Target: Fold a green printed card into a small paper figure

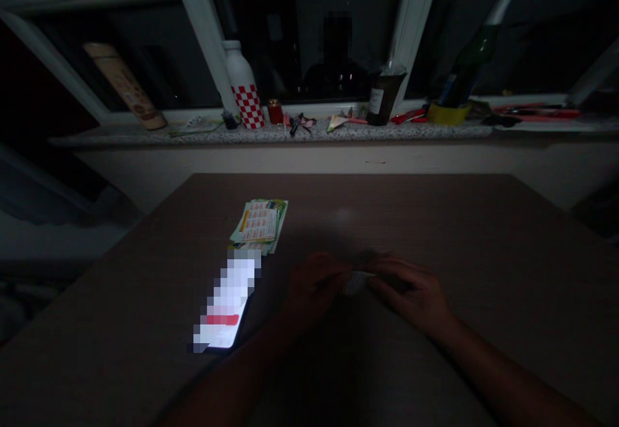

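Observation:
Close together over the middle of the table, my left hand [312, 285] and my right hand [413, 291] pinch a small printed card [358, 282] from its two sides. The card is tilted and dim, so its print cannot be read. To the left of my left hand lies a phone [225, 333] with its screen lit and mostly blurred out. Just beyond the phone is a loose stack of printed scratch cards [258, 224], pale green and white with red and yellow print.
The brown table [459, 220] ends at a wall below a stone windowsill [309, 131]. Along the sill stand a tan flask [126, 85], a white bottle with red checks [246, 91], a small red jar [275, 112], a dark cup [382, 101] and a green bottle [474, 53].

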Available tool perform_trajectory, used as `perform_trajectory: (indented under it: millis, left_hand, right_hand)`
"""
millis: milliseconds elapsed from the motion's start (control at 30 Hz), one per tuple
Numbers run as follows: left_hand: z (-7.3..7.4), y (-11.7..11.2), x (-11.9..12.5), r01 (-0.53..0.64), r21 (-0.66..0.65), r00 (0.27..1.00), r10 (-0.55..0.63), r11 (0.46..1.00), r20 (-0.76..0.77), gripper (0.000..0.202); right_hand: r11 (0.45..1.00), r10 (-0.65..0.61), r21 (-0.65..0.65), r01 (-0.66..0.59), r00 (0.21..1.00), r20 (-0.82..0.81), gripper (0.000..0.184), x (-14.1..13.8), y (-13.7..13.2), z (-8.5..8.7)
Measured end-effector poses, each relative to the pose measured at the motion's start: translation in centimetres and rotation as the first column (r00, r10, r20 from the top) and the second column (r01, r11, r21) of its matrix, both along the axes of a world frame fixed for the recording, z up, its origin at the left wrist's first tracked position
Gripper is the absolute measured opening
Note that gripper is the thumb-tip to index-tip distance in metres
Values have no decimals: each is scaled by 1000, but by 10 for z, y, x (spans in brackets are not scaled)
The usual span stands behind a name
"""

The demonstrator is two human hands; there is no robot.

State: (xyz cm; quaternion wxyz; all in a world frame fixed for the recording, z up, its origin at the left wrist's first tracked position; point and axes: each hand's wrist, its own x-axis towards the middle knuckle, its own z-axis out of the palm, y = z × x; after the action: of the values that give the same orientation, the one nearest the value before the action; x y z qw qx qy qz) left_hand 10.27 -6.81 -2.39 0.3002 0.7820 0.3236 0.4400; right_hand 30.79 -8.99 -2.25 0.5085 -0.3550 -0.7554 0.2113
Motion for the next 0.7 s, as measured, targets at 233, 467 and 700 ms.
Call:
perform_trajectory:
  millis: [233,467,700]
  left_hand:
    - [-2,3,-1,28,114,1000,-29,993,7,18]
    - [1,5,-1,52,135,999,-51,989,-8,18]
    - [4,3,-3,18,91,999,-21,996,31,17]
  right_hand:
    - [997,5,73,-4,1000,-17,19,0,3,4]
    - [988,6,156,-13,999,42,20,4,3,6]
    - [990,23,135,-32,997,70,29,5,4,6]
